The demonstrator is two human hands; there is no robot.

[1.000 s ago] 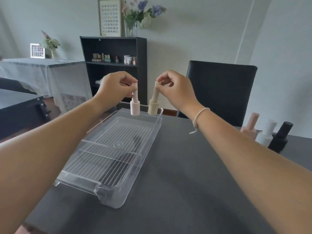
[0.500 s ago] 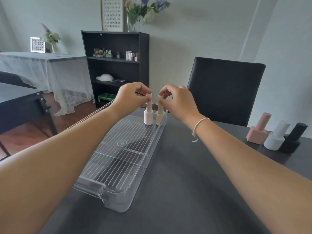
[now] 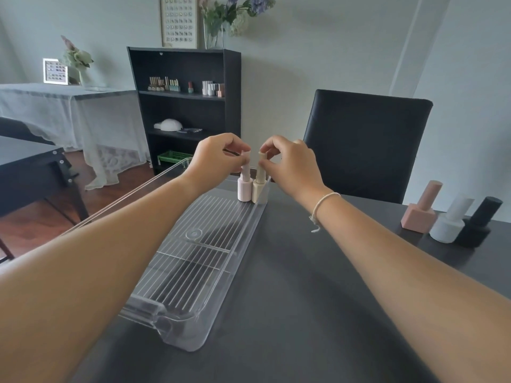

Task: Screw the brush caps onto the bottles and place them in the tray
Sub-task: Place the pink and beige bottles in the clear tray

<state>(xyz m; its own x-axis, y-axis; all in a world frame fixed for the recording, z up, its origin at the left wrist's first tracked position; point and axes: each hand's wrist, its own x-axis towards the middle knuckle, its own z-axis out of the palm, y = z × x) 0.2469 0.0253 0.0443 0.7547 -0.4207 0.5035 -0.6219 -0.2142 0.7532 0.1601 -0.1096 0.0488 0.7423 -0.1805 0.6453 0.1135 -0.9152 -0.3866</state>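
A clear ribbed tray (image 3: 199,275) lies on the dark table. Two small capped bottles stand side by side in its far right corner: a pale pink bottle (image 3: 244,189) and a beige bottle (image 3: 258,190). My left hand (image 3: 218,154) pinches the pink bottle's cap from the left. My right hand (image 3: 290,160) pinches the beige bottle's cap from the right. Both bottles are upright and rest on the tray floor.
Three more capped bottles stand at the table's right edge: a pink bottle (image 3: 420,210), a white bottle (image 3: 452,219) and a black bottle (image 3: 479,222). A black chair (image 3: 365,142) stands behind the table. A black shelf (image 3: 185,106) stands against the far wall.
Both hands have lowered the two bottles from above the tray's far end down onto its floor in the far right corner. The view has tilted a little downward.
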